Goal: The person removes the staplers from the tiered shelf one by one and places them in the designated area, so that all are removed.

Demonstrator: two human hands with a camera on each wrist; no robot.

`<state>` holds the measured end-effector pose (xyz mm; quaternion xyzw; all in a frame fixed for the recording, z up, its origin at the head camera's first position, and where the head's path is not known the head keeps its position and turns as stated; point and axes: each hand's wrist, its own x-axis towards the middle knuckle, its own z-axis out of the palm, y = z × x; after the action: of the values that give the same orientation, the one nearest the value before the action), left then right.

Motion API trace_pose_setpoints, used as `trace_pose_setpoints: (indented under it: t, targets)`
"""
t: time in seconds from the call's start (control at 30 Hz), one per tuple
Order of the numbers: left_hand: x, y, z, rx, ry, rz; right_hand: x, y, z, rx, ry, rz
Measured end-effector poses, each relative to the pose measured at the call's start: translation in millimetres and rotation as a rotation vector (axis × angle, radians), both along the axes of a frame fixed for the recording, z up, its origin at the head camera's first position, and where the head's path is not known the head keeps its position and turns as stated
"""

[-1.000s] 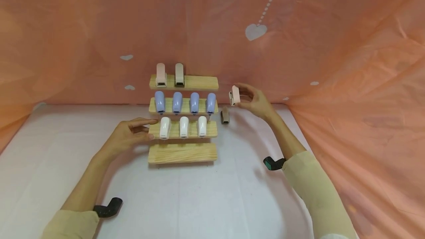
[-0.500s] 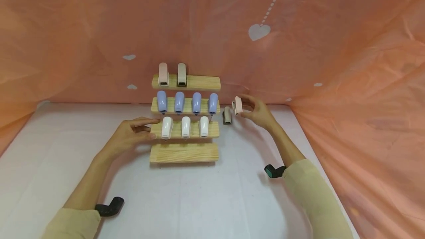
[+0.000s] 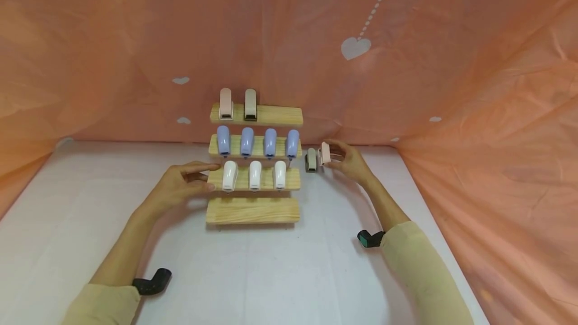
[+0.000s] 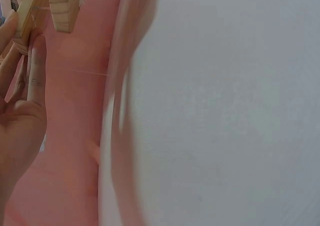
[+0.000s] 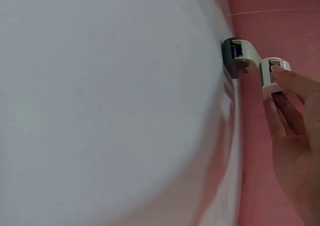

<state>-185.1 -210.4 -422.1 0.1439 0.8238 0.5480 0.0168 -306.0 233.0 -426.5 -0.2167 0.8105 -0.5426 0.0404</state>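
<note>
My right hand (image 3: 352, 163) pinches a small pink stapler (image 3: 325, 153) with a white base between thumb and fingertips. Just left of it, a grey-green stapler (image 3: 311, 160) stands on the white tabletop. In the right wrist view, the held stapler (image 5: 274, 75) is close beside the grey-green one (image 5: 237, 58). My left hand (image 3: 176, 187) grips the left end of a wooden shelf (image 3: 291, 178) bearing three white staplers (image 3: 255, 174). The left wrist view shows fingers and thumb on either side of that shelf's end (image 4: 25, 23).
Above are a shelf with several blue staplers (image 3: 247, 141) and a top shelf (image 3: 280, 115) holding one pink and one grey-green stapler. The lowest shelf (image 3: 253, 211) is bare. An orange-pink sheet (image 3: 289, 39) hangs behind and at the sides.
My right hand has lowered the pink stapler from above right of the grey-green one to beside it. The left hand keeps its grip on the shelf; the head view has shifted slightly.
</note>
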Motion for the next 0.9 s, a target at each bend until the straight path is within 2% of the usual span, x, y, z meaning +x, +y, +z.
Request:
trace_pose_setpoints:
  t: [0.2,0.37,0.67,0.9]
  targets:
    - [0.3,-1.1,-0.1,-0.019,0.006,0.008,-1.5,-4,-7.6,0.035,-0.022,-0.019]
    - [-0.4,-0.6,0.3,-0.029,-0.005,0.006,-0.3,-6,-12.0,0.095,-0.046,-0.070]
    - [0.1,0.4,0.8,-0.043,-0.021,0.015,-3.8,-6,-25.5,0.035,-0.065,-0.054]
    - [-1.3,-0.3,-0.4,-0.037,-0.016,0.019,-3.1,-9,-31.5,0.040,-0.025,-0.082]
